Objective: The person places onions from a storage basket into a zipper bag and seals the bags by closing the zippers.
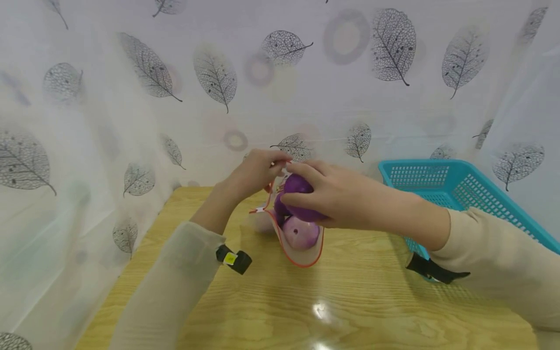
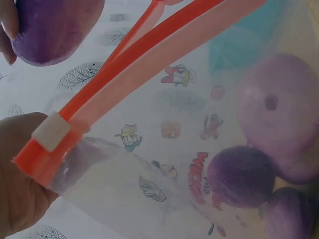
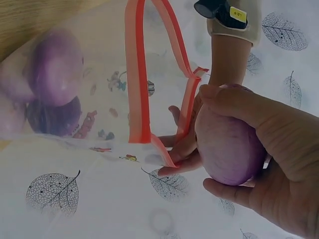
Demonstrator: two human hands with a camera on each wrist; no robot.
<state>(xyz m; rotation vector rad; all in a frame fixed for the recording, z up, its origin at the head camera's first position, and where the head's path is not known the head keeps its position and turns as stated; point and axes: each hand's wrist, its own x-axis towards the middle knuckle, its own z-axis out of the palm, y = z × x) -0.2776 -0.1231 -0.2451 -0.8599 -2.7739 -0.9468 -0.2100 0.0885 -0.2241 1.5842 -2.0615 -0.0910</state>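
A clear zip bag [image 2: 174, 124] with a red zip rim, a white slider and cartoon prints hangs with its mouth parted over the table. Several purple onions [image 1: 299, 233] lie low inside it, one of them pale with a dark spot. My left hand [image 1: 262, 167] grips the bag's upper rim; in the right wrist view its fingers sit at the red edge, partly behind it. Another purple onion [image 3: 229, 139] is in my right hand [image 1: 332, 194], with thumb and fingers around it. That onion is outside the bag, close to the mouth and the left hand.
A blue mesh basket [image 1: 481, 194] stands on the right of the wooden table [image 1: 350, 287], partly covered by my right forearm. Behind the table hangs a pale sheet [image 1: 306, 107] printed with leaves. Black straps with cameras sit on both sleeves.
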